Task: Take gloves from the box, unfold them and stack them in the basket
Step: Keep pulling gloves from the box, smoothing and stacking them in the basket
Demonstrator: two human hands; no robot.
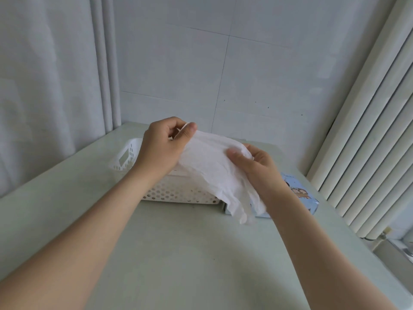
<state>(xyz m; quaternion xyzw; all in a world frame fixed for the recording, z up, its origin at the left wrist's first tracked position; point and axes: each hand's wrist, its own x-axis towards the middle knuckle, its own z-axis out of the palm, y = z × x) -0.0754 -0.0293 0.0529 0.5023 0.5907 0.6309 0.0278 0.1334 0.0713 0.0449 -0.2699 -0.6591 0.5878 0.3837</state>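
A thin, white, translucent glove [212,168] is stretched between both hands above the table. My left hand [161,146] pinches its cuff end at the upper left. My right hand [254,166] grips its right edge, thumb on top. The glove's fingers hang down toward the front. Behind and below it stands a white perforated basket [169,193]; the hands and glove hide its inside. A light blue glove box [299,195] with a cartoon print lies to the right of the basket, partly hidden by my right wrist.
The pale green table [178,253] meets a tiled wall at the back. A white curtain [44,86] hangs on the left. A ribbed white radiator [368,153] stands along the table's right side.
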